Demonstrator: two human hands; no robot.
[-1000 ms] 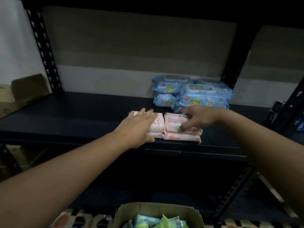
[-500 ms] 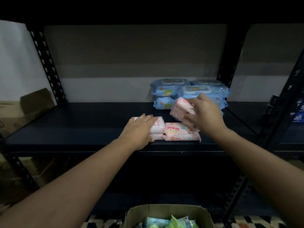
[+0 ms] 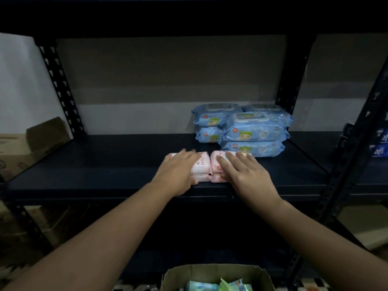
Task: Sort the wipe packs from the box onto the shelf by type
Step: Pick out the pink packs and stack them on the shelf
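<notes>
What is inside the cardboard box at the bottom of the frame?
Inside the cardboard box, a few light blue and green wipe packs show at the top. Anything deeper is cut off by the frame edge and hidden by the box wall.

Dim, shadowy, wide-angle edge distortion

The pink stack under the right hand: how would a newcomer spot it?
On the dark shelf, before the blue packs, sit two pink stacks. It is the right stack, under the right hand, nearest the blue.
</notes>
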